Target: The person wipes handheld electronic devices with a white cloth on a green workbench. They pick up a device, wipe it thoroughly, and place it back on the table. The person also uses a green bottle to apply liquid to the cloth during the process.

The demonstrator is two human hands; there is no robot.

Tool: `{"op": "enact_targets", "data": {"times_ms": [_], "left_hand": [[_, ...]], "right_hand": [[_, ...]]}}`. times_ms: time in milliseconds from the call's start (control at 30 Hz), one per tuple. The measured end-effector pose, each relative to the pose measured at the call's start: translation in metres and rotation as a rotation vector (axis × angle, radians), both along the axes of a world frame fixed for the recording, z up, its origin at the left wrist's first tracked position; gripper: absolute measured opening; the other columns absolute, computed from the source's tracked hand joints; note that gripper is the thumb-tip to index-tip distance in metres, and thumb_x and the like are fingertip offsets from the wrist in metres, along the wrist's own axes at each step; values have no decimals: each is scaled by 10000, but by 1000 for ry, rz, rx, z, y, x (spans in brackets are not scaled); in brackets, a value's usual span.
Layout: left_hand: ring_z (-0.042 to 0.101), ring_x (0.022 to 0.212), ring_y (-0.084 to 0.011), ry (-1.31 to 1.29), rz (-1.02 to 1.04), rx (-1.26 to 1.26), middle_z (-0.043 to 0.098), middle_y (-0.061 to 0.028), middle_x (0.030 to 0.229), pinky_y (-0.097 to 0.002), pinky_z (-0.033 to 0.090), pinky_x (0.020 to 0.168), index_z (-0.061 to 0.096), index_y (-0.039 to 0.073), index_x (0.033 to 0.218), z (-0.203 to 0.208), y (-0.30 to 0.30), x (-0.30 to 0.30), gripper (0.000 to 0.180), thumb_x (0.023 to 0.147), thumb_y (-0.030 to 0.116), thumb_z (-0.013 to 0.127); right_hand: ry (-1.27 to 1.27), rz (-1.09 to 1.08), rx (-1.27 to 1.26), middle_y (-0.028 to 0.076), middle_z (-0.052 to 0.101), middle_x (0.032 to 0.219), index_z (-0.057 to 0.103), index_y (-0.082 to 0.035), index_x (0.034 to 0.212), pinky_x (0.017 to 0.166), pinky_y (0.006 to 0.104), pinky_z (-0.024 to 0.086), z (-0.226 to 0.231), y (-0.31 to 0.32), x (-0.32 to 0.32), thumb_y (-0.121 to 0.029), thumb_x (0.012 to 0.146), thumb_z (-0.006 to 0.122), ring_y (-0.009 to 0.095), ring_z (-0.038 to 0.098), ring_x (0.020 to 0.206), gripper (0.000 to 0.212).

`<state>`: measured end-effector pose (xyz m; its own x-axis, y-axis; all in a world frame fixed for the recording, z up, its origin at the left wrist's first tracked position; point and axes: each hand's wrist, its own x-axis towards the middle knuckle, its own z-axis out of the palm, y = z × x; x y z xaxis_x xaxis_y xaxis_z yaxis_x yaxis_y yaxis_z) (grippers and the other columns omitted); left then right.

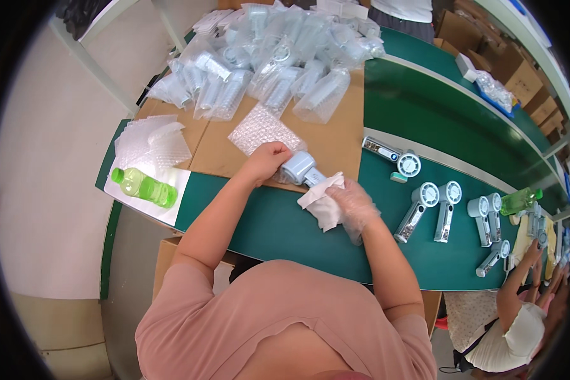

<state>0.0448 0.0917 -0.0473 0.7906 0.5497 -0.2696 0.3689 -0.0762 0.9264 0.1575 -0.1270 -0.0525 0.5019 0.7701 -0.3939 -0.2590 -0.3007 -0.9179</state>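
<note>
- Small dark marks show on the handle of the held fan (299, 168), too small to make out.
- This fan is over the near edge of the cardboard (218, 147), head to the upper left, handle running down to the right into a white cloth (325, 204); its long axis slants that way.
- The left hand (267, 163) has its fingers bent and bunched at the fan's head; whether they grip it I cannot tell.
- The right hand (353, 204), in a clear glove, has its fingers closed on the cloth at the handle.
- One bubble sheet (263, 128) lies just beyond the fan; more sheets (147, 142) overlap at the left, uncounted.
- Six fans (448, 212) lie on the green table (380, 250) to the right, one with its head pointing right, five with heads away from the person.
- Two green bottles (144, 188): one left, one far right.
- Bagged fans (278, 60) are heaped beyond, too jumbled to count.
</note>
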Motion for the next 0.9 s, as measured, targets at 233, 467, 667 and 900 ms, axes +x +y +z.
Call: {"op": "enact_targets", "data": {"times_ms": [233,467,667,900], "left_hand": [[588,652,-281,-4,-149,704,626,-153,733,-388,458,608,620,2,825,26,-10,-6,134,843,128,578],[608,736,-371,8,-176,1096,618,-191,770,-465,465,645,594,18,837,37,-41,14,113,851,123,554],[607,773,-393,150,-348,1246,619,-178,800,-482,477,650,556,25,889,57,-74,10,98,808,79,540],[586,753,-392,52,-195,1347,586,-183,799,-486,463,628,527,29,842,52,-64,-26,51,799,41,553]], "right_hand": [[-110,125,-110,98,651,1019,592,8,1113,788,305,475,19,1,-8,-203,861,599,179,617,899,329],[-100,127,-93,115,663,981,619,16,1068,781,311,475,27,3,-8,-233,838,592,194,627,874,341],[-67,14,47,153,664,935,636,30,1022,767,337,481,10,4,-15,-247,791,604,240,635,844,362],[-145,-4,39,191,666,931,645,49,980,774,363,486,-6,6,-16,-262,792,598,276,647,861,366]]}}
